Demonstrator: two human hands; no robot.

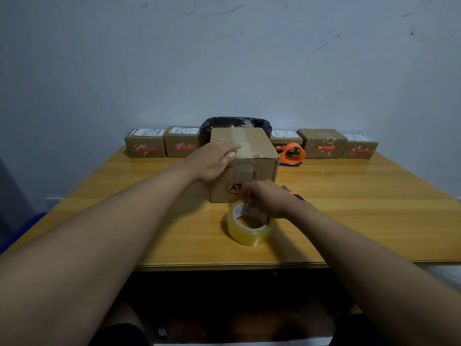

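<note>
A brown cardboard box [257, 151] stands in the middle of the yellow wooden table [361, 211], with a strip of clear tape along its top seam and down its front face. My left hand [212, 159] rests on the box's top left part, fingers laid flat, thumb on the tape near the front edge. My right hand [268, 197] is in front of the box, fingers curled at the far rim of a roll of clear packing tape [249, 224]. The roll is tilted just above the table. What the fingers pinch is blurred.
Several small taped cardboard parcels [146, 143] stand in a row along the wall at the table's back edge. A bin lined with a black bag [212, 126] stands behind the box. An orange tape dispenser [293, 153] lies right of the box. A dark object [298, 196] peeks out behind my right wrist.
</note>
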